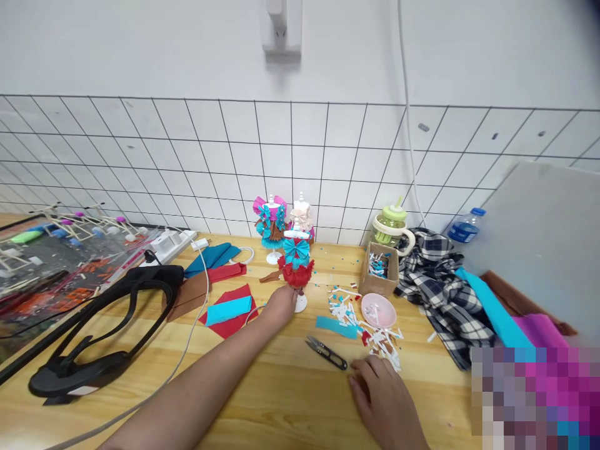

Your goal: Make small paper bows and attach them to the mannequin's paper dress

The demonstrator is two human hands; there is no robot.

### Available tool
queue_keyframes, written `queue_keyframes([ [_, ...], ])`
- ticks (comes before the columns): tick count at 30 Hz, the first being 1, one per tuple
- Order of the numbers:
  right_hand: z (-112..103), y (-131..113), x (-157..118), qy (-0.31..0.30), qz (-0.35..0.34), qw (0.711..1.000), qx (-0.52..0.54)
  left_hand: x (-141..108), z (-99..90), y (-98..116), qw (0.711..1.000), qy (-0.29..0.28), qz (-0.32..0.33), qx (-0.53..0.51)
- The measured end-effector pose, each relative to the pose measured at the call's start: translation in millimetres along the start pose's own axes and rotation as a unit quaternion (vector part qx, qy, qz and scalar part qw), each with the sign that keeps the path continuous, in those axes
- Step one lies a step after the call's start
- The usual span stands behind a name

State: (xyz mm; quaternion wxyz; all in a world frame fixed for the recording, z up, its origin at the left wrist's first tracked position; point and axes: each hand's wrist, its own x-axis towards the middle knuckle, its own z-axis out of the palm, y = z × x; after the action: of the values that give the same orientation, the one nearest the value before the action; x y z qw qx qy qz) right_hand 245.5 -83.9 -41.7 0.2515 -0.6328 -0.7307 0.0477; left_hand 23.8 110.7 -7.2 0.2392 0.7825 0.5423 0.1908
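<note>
My left hand [281,303] reaches forward, its fingers closed at the stem of a small dress form [297,250]. This white form wears a pleated blue paper top and a ruffled red skirt, and its round base shows below my fingers. My right hand [380,390] lies on the table, fingers loosely apart and holding nothing. Just left of its fingertips are black thread snips [327,353]. A blue paper strip [336,327] and white paper scraps [344,308] lie beyond it. Two other dressed forms, one with pink and blue paper [270,228] and one with cream ruffles [301,212], stand behind.
A pink dish [378,311], a cardboard box [379,275] and a green-lidded cup [391,225] stand on the right, beside a checked cloth [426,275]. Red paper [241,290] lies left of my arm. Further left are a black strap-like frame [154,281] and a white cable [190,350].
</note>
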Motion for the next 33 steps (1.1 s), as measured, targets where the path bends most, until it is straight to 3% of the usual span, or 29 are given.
queue_keyframes([
  [9, 10, -2, 8, -0.008, -0.012, 0.999, -0.035, 32, 7.7, -5, 0.999, 0.013, 0.025, 0.030],
  [15, 18, 4, 7, 0.020, -0.028, 0.999, -0.003, 34, 8.7, -5, 0.998, 0.029, 0.026, 0.056],
  [18, 17, 7, 6, 0.018, -0.044, 0.999, 0.000, 15, -7.4, -11, 0.995, 0.041, 0.022, 0.086],
  [21, 14, 6, 5, 0.008, -0.050, 0.999, -0.011, -16, -37.1, -32, 0.990, 0.063, 0.001, 0.129],
  [24, 12, -1, 5, 0.013, -0.051, 0.998, -0.020, -49, -62.9, -65, 0.973, 0.079, -0.072, 0.202],
  [27, 14, -12, 7, 0.006, -0.065, 0.997, -0.032, -73, -71.9, -96, 0.949, 0.073, -0.161, 0.260],
  [30, 20, -24, 12, -0.023, -0.081, 0.995, -0.054, -87, -70.2, -107, 0.967, 0.080, -0.128, 0.206],
  [33, 26, -32, 18, -0.047, -0.097, 0.991, -0.083, -93, -69.3, -97, 0.987, 0.073, -0.121, 0.081],
])
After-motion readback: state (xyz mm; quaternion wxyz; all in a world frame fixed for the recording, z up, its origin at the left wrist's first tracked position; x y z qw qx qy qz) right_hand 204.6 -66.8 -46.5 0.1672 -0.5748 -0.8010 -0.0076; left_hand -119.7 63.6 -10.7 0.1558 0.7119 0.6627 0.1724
